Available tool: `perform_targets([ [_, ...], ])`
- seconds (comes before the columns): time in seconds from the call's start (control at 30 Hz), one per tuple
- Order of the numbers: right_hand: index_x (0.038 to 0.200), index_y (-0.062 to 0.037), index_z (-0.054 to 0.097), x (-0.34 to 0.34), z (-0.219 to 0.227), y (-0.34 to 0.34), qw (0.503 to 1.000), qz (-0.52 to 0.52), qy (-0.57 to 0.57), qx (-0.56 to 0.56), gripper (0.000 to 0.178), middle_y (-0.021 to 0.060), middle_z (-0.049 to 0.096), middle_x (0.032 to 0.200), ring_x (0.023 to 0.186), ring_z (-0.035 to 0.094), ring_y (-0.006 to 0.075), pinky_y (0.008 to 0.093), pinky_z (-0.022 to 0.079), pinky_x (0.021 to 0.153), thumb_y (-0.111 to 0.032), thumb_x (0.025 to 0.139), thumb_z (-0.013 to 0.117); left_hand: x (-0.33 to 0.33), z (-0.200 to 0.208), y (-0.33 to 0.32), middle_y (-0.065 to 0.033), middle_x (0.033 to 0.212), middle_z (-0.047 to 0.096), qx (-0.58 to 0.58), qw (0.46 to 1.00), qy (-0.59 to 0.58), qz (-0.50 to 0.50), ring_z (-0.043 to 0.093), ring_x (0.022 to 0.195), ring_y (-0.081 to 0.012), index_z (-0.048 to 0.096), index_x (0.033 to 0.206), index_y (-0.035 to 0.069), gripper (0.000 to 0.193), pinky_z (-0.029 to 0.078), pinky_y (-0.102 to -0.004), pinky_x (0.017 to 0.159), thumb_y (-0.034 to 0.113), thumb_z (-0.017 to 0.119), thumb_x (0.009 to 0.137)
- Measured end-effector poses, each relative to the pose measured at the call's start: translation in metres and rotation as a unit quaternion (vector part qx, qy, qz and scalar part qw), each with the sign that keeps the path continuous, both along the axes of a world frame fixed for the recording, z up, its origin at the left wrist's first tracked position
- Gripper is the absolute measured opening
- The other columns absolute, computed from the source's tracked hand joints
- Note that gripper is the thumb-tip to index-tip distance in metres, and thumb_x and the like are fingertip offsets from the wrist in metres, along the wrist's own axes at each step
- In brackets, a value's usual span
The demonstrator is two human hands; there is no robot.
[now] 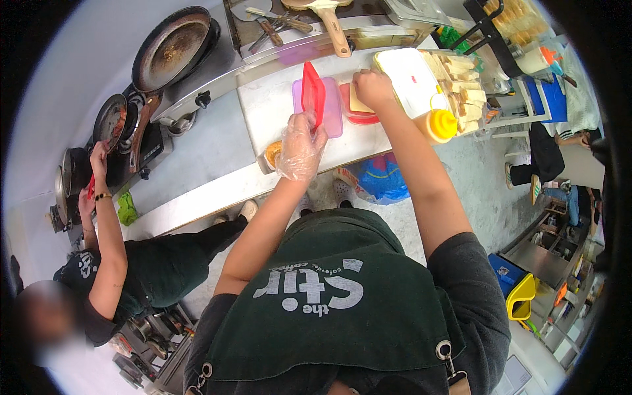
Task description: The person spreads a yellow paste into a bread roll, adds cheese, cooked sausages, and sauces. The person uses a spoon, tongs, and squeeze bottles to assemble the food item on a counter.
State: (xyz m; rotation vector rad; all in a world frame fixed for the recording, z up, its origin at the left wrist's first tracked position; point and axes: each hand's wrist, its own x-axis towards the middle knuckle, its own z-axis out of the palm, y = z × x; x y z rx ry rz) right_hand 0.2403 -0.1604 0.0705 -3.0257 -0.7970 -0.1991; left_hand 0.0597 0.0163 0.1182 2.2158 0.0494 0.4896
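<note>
Over the white worktop [263,99], the left hand [303,148] in a clear plastic glove pinches a red rectangular plastic lid [313,89] on edge, while farther right a shallow red container [361,119] with pale-yellow slices [356,103] sits beneath the bare, curled right hand [373,89], its grip hidden.

The left hand [301,155], in a clear plastic glove, holds a red lid [318,93] on edge above a purple sheet [334,108]. The bare right hand [373,89], fingers curled, is at a red tub [362,120] of cheese [357,103]; a yellow squeeze bottle [440,125] and bread slices [469,99] stand to its right. At left, 1 co-worker [161,270] has 2 hands near a frying pan [103,125].
</note>
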Motion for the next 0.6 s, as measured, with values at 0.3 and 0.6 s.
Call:
perform_targets([
  [0.3, 0.083, -0.0108, 0.070, 0.005, -0.010, -0.002, 0.998, 0.047, -0.049, 0.018, 0.010, 0.0064, 0.070, 0.087, 0.089, 0.068, 0.0260, 0.0407, 0.055, 0.079, -0.016, 0.083, 0.062, -0.005, 0.002, 0.000, -0.0188, 0.098, 0.059, -0.018, 1.000, 0.012, 0.007, 0.061, 0.077, -0.0278, 0.053, 0.100, -0.003, 0.022, 0.053, -0.0385, 0.071, 0.003, 0.068, 0.085],
  [0.6, 0.089, -0.0080, 0.070, -0.003, -0.017, -0.001, 0.996, -0.080, 0.016, 0.048, 0.026, 0.0098, 0.070, 0.090, 0.091, 0.068, 0.0284, 0.0434, 0.056, 0.078, -0.033, 0.084, 0.069, -0.007, 0.001, -0.002, -0.0190, 0.094, 0.057, -0.051, 0.999, 0.005, -0.004, 0.061, 0.082, -0.0358, 0.055, 0.105, 0.000, 0.026, 0.051, -0.0438, 0.073, 0.002, 0.068, 0.083],
])
